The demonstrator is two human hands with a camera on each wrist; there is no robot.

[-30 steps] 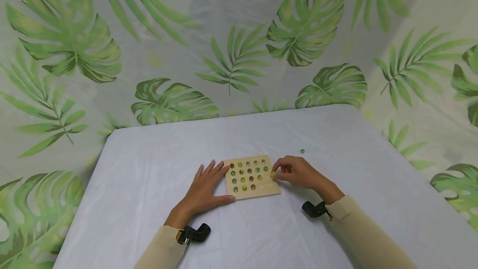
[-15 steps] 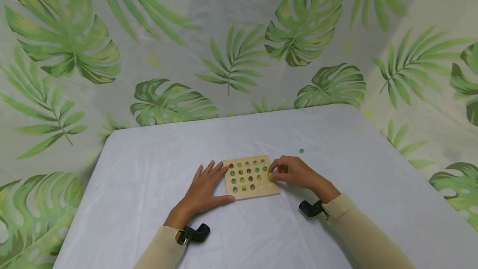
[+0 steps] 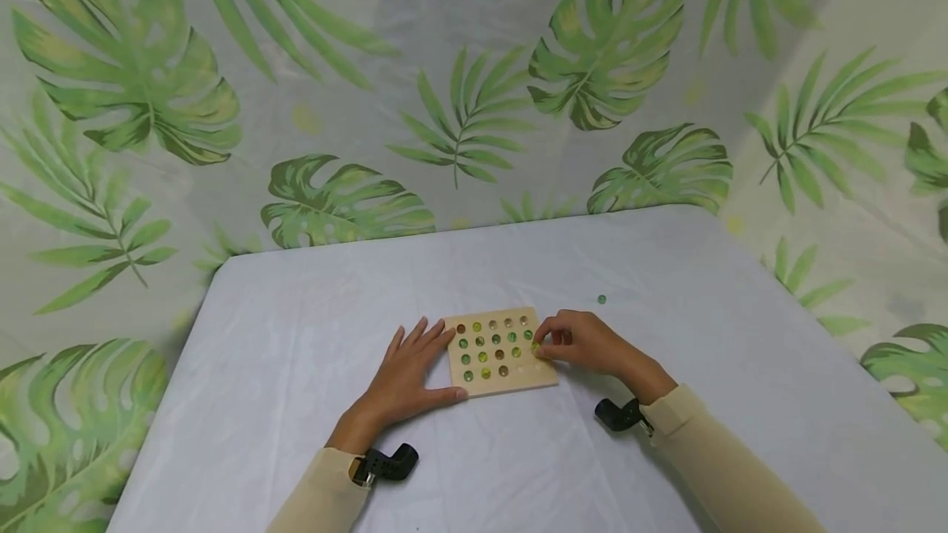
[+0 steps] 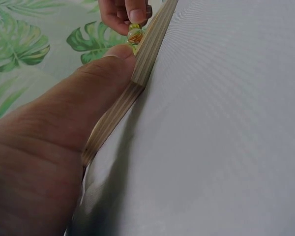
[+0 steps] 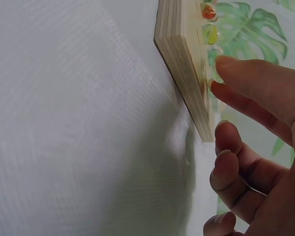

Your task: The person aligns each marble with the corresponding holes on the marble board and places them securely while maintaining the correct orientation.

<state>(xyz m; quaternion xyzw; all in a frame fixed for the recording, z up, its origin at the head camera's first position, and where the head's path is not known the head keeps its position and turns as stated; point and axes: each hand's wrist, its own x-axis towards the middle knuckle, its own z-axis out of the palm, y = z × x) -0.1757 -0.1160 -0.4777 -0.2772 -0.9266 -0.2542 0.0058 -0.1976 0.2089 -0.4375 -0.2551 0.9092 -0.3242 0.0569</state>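
Observation:
A pale wooden board (image 3: 546,377) with rows of round hollows lies on the table, most hollows holding glass marbles in green, yellow, brown and clear. My left hand (image 3: 403,381) rests against its left side, fingers spread, with the thumb on the front left corner. At the right end of the third row, my right hand (image 3: 585,341) pinches a yellow-green marble (image 3: 536,347) between thumb and index finger. That marble (image 4: 134,26) shows under the right thumb in the left wrist view; whether it touches its hollow I cannot tell. The right hand's other fingers are curled.
One loose green marble (image 3: 601,299) lies on the white-covered table (image 3: 311,294), beyond the right hand. Behind the table hangs a leaf-patterned cloth (image 3: 459,130). Black wrist cameras sit on both wrists, close above the tabletop.
Over the last second my right hand has shifted slightly left, bringing the yellow-green marble from the board's right edge to the end of the third row. My left hand stays in place.

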